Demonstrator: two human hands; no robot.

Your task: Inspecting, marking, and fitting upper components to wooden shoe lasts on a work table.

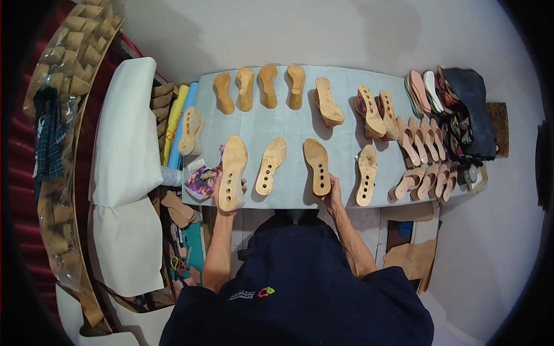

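Observation:
My left hand (218, 190) is wrapped round the heel of a pale wooden shoe sole (233, 155) with a row of holes, lifted near the table's front edge. My right hand (333, 195) grips the heel end of another holed wooden sole (317, 164), darker at the toe; part of the fingers is hidden behind it. Between them lies a smaller wooden sole (270, 164). One more holed sole (366, 173) lies to the right of my right hand. A flowered purple cloth (202, 181) sits beside my left hand.
Several wooden shoe lasts (268, 86) line the back of the pale table (254, 124). Wooden platform soles (369, 109) stand at right, near several pink heeled sandals (424, 141) and a dark bag (474, 109). White rolled material (124, 132) and yellow and blue rolls (174, 124) stand at left.

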